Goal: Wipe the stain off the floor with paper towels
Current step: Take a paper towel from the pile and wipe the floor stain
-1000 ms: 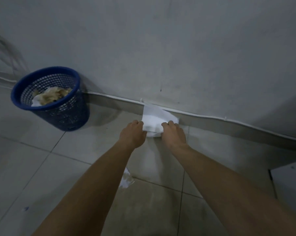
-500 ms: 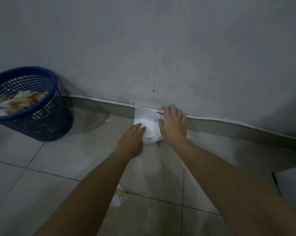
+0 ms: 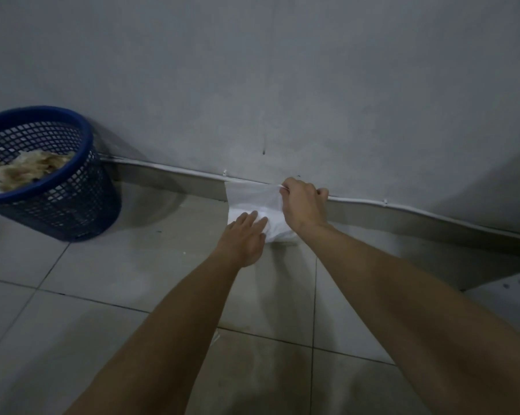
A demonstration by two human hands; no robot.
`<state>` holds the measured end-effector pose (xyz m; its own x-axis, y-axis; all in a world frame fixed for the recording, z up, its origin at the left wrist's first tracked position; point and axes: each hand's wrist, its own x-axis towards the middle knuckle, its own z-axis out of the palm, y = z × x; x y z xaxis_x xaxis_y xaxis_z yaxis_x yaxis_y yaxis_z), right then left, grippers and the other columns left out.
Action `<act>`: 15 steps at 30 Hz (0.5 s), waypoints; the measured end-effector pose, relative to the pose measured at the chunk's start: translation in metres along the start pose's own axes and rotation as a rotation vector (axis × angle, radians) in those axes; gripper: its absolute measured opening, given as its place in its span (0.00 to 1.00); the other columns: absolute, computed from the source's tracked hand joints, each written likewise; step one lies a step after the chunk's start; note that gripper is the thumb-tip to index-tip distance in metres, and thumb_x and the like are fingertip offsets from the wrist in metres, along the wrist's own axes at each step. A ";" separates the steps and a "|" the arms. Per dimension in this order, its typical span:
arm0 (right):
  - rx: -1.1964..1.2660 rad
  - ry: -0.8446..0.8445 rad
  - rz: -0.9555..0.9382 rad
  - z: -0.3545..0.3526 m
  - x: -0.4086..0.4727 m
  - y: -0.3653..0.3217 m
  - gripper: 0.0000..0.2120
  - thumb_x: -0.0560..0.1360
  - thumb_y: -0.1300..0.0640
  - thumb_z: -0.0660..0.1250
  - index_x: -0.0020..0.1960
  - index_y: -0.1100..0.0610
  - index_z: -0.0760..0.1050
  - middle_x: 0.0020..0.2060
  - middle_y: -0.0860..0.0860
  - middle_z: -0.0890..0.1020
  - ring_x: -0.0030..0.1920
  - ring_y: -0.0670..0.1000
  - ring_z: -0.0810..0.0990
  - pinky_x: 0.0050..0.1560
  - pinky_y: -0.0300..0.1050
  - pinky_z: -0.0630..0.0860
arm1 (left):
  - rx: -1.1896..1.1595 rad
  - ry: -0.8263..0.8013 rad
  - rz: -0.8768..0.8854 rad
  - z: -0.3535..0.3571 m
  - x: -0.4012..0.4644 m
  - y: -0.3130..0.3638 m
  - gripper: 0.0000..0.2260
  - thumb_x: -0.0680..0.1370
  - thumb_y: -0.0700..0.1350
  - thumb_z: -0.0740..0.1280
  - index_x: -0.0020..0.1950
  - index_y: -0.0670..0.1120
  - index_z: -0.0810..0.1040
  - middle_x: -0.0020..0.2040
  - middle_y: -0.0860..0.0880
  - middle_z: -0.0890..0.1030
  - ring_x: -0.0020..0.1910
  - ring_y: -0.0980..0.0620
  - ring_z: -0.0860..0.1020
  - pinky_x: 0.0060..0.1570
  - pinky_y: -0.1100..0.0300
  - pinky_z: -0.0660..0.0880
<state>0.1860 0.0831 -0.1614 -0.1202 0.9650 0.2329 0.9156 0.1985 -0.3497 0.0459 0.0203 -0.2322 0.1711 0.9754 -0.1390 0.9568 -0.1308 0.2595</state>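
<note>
Lifting the paper towel's (image 3: 254, 199) top edge, my right hand (image 3: 302, 205) now pinches where it lay flat; my left hand (image 3: 245, 238) presses open-fingered, readying wiping.

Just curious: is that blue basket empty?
No. The blue basket stands upright, with crumpled, brownish-stained paper showing inside below the rim.

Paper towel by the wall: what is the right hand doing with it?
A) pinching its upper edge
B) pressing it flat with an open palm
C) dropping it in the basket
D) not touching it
A: the right hand pinches the upper edge of the paper towel with curled fingers.
</note>
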 end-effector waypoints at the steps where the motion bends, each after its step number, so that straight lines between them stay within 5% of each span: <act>1: 0.014 0.015 0.007 -0.002 0.001 0.000 0.09 0.82 0.54 0.58 0.48 0.52 0.76 0.44 0.51 0.83 0.45 0.55 0.77 0.48 0.49 0.58 | 0.004 -0.001 -0.001 -0.001 0.001 0.002 0.22 0.83 0.52 0.51 0.76 0.48 0.58 0.78 0.43 0.57 0.76 0.42 0.56 0.72 0.44 0.59; 9: 0.145 0.161 0.001 -0.019 0.005 -0.010 0.09 0.82 0.55 0.56 0.51 0.54 0.74 0.47 0.53 0.82 0.46 0.56 0.78 0.51 0.51 0.68 | -0.008 0.173 0.029 -0.006 0.005 0.012 0.20 0.82 0.52 0.54 0.71 0.46 0.67 0.72 0.44 0.68 0.71 0.44 0.65 0.68 0.47 0.65; 15: 0.264 0.305 0.006 -0.045 0.010 -0.022 0.11 0.83 0.54 0.52 0.53 0.57 0.71 0.44 0.56 0.82 0.44 0.59 0.78 0.46 0.53 0.71 | 0.028 0.095 0.005 0.002 0.001 0.001 0.21 0.82 0.54 0.50 0.70 0.47 0.68 0.75 0.44 0.65 0.73 0.44 0.63 0.71 0.45 0.62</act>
<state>0.1818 0.0802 -0.1101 0.0405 0.8788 0.4754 0.7809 0.2690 -0.5638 0.0474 0.0208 -0.2342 0.1544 0.9869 -0.0466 0.9625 -0.1396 0.2327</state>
